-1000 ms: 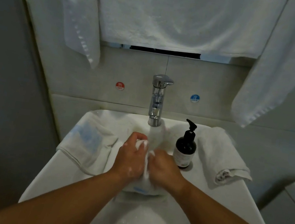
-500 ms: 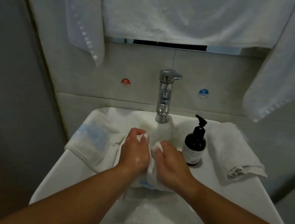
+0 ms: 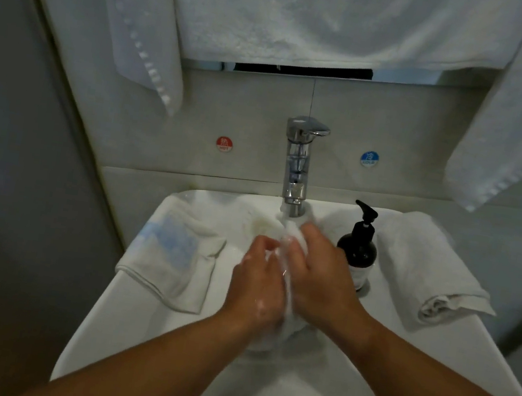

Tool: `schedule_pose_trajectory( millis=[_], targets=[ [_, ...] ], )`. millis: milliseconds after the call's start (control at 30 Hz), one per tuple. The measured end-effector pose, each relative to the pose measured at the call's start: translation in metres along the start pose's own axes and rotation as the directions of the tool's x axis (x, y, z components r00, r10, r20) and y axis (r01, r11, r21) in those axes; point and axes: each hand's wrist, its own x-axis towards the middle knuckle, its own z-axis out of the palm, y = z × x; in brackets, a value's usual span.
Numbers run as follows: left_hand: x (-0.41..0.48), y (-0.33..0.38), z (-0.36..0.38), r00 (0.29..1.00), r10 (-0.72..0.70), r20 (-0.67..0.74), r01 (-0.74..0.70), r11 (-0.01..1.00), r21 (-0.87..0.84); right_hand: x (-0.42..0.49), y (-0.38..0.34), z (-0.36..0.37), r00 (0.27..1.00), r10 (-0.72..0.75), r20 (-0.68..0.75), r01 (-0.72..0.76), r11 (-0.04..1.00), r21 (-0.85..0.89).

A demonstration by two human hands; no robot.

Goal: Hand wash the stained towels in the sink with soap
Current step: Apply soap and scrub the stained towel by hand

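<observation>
Scrubbing wet towel (image 3: 288, 235) at frame centre, over sink (image 3: 142, 315) under tap (image 3: 298, 162): left grip (image 3: 257, 284) and right grip (image 3: 318, 279) both curled round it. Likely soft, soapy, slippery; hold bunched folds.

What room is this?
Most likely a bathroom: a white sink with a chrome tap, a pump soap bottle beside it, and towels hanging above.

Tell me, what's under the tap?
Under the tap is a white towel, gripped by the left hand and right hand. They hide the sink bottom, so no drain shows.
</observation>
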Motion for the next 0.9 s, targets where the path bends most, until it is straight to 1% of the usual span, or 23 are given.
schedule_pose_trajectory(
  millis=[67, 100, 133, 200, 233, 267, 300, 333, 367, 433, 467, 533, 567, 600, 633, 667, 700, 733, 767, 800, 833, 867, 900],
  targets=[
    [-0.006, 0.002, 0.003, 0.993, 0.120, 0.012, -0.118, 0.989, -0.093, 0.012, 0.007, -0.007, 0.990, 0.119, -0.076, -0.121, 0.992, -0.026],
    [-0.002, 0.003, 0.003, 0.988, 0.153, -0.022, -0.154, 0.975, -0.159, 0.015, 0.011, -0.010, 0.982, 0.182, -0.051, -0.186, 0.979, -0.079],
    [0.004, 0.003, 0.003, 0.986, 0.153, -0.061, -0.162, 0.966, -0.204, 0.014, 0.012, -0.010, 0.976, 0.219, 0.015, -0.214, 0.964, -0.156],
    [0.018, 0.002, 0.003, 0.990, 0.052, -0.134, -0.078, 0.977, -0.199, 0.003, 0.012, -0.005, 0.968, 0.203, 0.150, -0.160, 0.952, -0.261],
    [0.022, -0.001, 0.003, 0.987, -0.026, -0.157, 0.000, 0.987, -0.164, -0.003, 0.008, -0.002, 0.972, 0.158, 0.172, -0.115, 0.965, -0.236],
    [0.022, -0.004, 0.002, 0.986, -0.089, -0.144, 0.071, 0.990, -0.124, -0.008, 0.004, 0.000, 0.981, 0.101, 0.165, -0.070, 0.980, -0.184],
    [0.018, -0.006, 0.002, 0.989, -0.111, -0.099, 0.105, 0.992, -0.064, -0.009, 0.000, 0.002, 0.989, 0.059, 0.139, -0.041, 0.991, -0.125],
    [0.011, -0.007, 0.003, 0.996, -0.078, -0.041, 0.078, 0.997, -0.001, -0.006, -0.001, 0.002, 0.995, 0.047, 0.085, -0.040, 0.996, -0.080],
    [0.005, -0.006, 0.005, 1.000, -0.012, 0.010, 0.012, 0.999, 0.029, 0.001, 0.000, 0.000, 0.997, 0.076, 0.026, -0.074, 0.995, -0.062],
    [-0.001, -0.003, 0.005, 0.991, 0.129, 0.027, -0.127, 0.991, -0.043, 0.012, 0.004, -0.008, 0.981, 0.193, -0.017, -0.194, 0.975, -0.108],
    [0.001, -0.003, 0.005, 0.986, 0.165, -0.003, -0.164, 0.980, -0.108, 0.014, 0.007, -0.012, 0.971, 0.238, 0.019, -0.231, 0.956, -0.178],
    [0.013, -0.002, 0.004, 0.986, 0.139, -0.086, -0.155, 0.967, -0.205, 0.009, 0.011, -0.012, 0.958, 0.235, 0.163, -0.177, 0.935, -0.308],
    [0.019, -0.004, 0.004, 0.988, 0.081, -0.134, -0.107, 0.974, -0.200, 0.003, 0.010, -0.008, 0.957, 0.204, 0.207, -0.132, 0.939, -0.319],
    [0.022, -0.005, 0.003, 0.985, 0.021, -0.170, -0.050, 0.984, -0.171, -0.003, 0.006, -0.005, 0.963, 0.160, 0.215, -0.097, 0.956, -0.276],
    [0.023, -0.007, 0.003, 0.986, -0.031, -0.167, 0.011, 0.993, -0.115, -0.006, 0.003, -0.003, 0.977, 0.100, 0.186, -0.060, 0.975, -0.212],
    [0.019, -0.008, 0.002, 0.992, -0.051, -0.114, 0.048, 0.998, -0.033, -0.006, 0.001, 0.000, 0.990, 0.052, 0.133, -0.032, 0.988, -0.149],
    [0.014, -0.009, 0.003, 0.999, -0.030, -0.036, 0.031, 0.999, 0.033, -0.003, -0.001, -0.001, 0.997, 0.032, 0.066, -0.025, 0.995, -0.100],
    [0.010, -0.009, 0.004, 0.999, 0.023, 0.026, -0.024, 0.999, 0.044, 0.003, 0.001, -0.003, 0.998, 0.058, 0.006, -0.058, 0.995, -0.084],
    [0.006, -0.007, 0.005, 0.994, 0.099, 0.044, -0.099, 0.995, 0.002, 0.010, 0.004, -0.006, 0.994, 0.106, -0.029, -0.108, 0.991, -0.079],
    [0.005, -0.004, 0.004, 0.987, 0.159, 0.020, -0.157, 0.984, -0.080, 0.015, 0.009, -0.010, 0.986, 0.168, -0.027, -0.169, 0.980, -0.108],
    [0.006, -0.001, 0.004, 0.983, 0.183, -0.025, -0.184, 0.968, -0.168, 0.018, 0.014, -0.012, 0.977, 0.211, 0.014, -0.204, 0.960, -0.191],
    [0.011, 0.001, 0.003, 0.982, 0.176, -0.075, -0.188, 0.955, -0.229, 0.016, 0.018, -0.011, 0.971, 0.227, 0.077, -0.196, 0.937, -0.290],
    [0.018, 0.001, 0.004, 0.983, 0.137, -0.124, -0.164, 0.958, -0.236, 0.012, 0.019, -0.008, 0.963, 0.231, 0.137, -0.169, 0.918, -0.360]
  ],
)
